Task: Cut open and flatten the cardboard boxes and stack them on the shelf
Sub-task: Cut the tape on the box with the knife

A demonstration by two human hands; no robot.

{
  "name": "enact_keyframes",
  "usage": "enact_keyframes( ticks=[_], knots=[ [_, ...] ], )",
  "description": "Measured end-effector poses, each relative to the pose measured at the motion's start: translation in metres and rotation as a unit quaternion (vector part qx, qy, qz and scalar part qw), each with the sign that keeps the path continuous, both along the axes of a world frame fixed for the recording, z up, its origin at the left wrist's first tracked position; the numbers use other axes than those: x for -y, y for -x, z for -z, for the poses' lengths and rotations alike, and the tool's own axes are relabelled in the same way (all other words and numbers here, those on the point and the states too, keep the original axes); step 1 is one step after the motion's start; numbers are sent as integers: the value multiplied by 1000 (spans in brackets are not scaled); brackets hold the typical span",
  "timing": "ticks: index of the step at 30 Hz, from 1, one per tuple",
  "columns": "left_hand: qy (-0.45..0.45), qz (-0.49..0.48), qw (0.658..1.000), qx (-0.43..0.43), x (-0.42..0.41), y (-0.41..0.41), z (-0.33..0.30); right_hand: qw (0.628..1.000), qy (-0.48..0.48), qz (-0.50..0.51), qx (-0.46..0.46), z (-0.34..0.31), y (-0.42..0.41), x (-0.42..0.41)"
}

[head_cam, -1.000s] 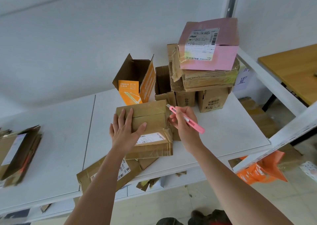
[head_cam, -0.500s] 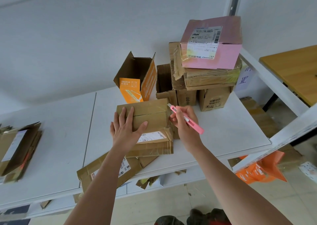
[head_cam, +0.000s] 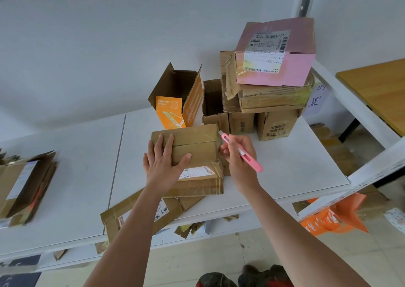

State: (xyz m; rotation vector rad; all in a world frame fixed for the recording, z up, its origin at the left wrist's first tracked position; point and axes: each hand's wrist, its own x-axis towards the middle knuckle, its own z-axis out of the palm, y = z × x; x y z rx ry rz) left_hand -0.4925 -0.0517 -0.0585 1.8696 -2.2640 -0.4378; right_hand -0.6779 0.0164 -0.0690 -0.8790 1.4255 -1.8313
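Left hand flat, right hand pinching.

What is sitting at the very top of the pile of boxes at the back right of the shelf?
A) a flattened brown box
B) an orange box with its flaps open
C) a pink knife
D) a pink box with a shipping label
D: the pink box with a white printed label rests on top of the taped brown boxes, while the pink knife is in the right hand.
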Motion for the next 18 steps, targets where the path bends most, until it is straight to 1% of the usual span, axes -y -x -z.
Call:
enact_keyframes(
  ticks=[8, 18],
  knots=[
    [0, -3, 1000, -8, 0, 0, 0, 1000, 9, -1, -15, 1, 0, 1],
    [-4, 0, 1000, 10, 1, 2, 1, 997, 2, -35, -75, -4, 12, 2]
  ],
)
